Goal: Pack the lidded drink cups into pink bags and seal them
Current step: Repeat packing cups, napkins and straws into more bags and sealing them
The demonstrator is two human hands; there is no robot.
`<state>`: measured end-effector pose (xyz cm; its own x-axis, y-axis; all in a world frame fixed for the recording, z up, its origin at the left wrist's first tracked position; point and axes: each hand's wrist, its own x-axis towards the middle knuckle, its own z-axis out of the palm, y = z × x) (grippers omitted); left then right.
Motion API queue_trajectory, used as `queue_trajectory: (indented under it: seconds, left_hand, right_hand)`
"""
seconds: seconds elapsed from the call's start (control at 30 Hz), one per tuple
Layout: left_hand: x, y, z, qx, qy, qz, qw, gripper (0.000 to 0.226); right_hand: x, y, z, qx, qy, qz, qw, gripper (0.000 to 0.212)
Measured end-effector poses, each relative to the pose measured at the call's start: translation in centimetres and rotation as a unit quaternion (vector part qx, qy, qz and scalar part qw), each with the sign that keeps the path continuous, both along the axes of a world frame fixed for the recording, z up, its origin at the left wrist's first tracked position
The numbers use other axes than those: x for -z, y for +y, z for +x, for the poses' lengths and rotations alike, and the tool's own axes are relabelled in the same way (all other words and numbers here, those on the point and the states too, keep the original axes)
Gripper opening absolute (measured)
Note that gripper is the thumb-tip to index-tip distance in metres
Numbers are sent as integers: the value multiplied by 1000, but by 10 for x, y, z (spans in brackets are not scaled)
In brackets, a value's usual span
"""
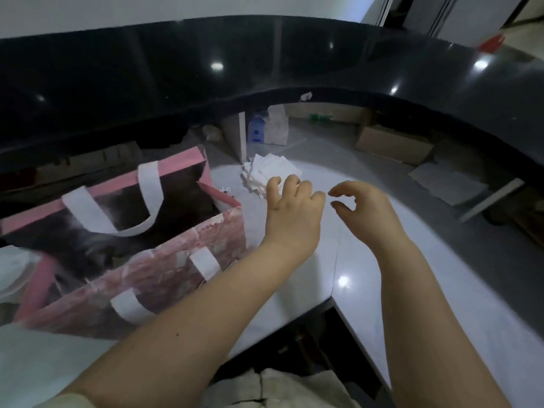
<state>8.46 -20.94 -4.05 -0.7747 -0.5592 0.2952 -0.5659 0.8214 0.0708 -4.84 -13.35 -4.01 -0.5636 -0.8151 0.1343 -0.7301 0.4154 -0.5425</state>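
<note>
An open pink bag (182, 269) with white handles stands on the white counter at the left; its inside is dark and I cannot make out its contents. A clear lidded cup (13, 275) shows partly at the far left edge. My left hand (291, 207) hovers right of the bag with loosely curled fingers, just in front of a pile of white paper slips (270, 169). My right hand (362, 207) hangs beside it, fingers curved, holding nothing. The frame is motion-blurred.
A raised glossy black ledge (265, 60) curves round the back of the white counter (338, 260). Beneath the ledge are cardboard boxes (391, 145), a blue-labelled bottle (256, 131) and a white carton. The counter's front edge has a notch near my body.
</note>
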Motion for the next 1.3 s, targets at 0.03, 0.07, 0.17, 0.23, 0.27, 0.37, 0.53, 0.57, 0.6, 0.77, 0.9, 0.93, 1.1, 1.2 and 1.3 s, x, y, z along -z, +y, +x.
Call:
queue_trajectory:
  seconds: [0.03,0.07,0.17,0.23,0.27,0.37,0.53,0.57,0.6,0.77,0.9,0.93,1.1,1.2,1.3]
  left_hand:
    - [5,-5,-7,-10,-8,19,1000,39]
    - [11,-11,-13,-24,-15,40,999,40]
    - [37,-27,-26,-70,-45,81,993,41]
    - [58,-39,-31,-103,-66,104,987,42]
    - [68,-45,-34,-121,-70,111,984,44]
    - [95,-56,-38,-176,-56,117,976,47]
    - [120,-68,-38,-238,7,130,963,47]
    - [122,-72,-37,-243,11,128,962,48]
    - [124,-76,-35,-247,13,127,961,49]
    - [129,-87,-25,-256,10,134,957,51]
    - [128,-90,-17,-265,0,156,952,53]
    - [128,-90,-16,-264,-3,159,951,53]
    - [120,-94,-21,-267,18,144,953,54]
    - [118,-94,-23,-268,29,131,954,53]
    - [115,-94,-25,-266,28,116,956,51]
  right_hand:
    - [3,-6,-7,-11,-5,1,1000,19]
    - [7,-13,-12,-24,-10,2,1000,19]
    - [26,-31,-21,-62,-28,12,998,20]
    - [44,-44,-25,-80,-51,29,995,20]
    - [53,-51,-27,-90,-63,37,993,21]
    - [78,-76,-33,-113,-92,58,988,24]
    - [104,-125,-39,-125,-73,60,988,33]
    - [107,-134,-38,-124,-56,63,989,34]
    - [111,-142,-37,-121,-38,71,989,33]
    - [126,-171,-28,-109,27,78,991,41]
    - [132,-177,-31,-91,19,49,994,35]
    - [132,-176,-33,-86,4,36,996,32]
    - [127,-175,-43,-93,-63,-14,994,23]
    - [124,-171,-44,-105,-43,-24,993,20]
    - [122,-160,-43,-106,-16,-40,993,22]
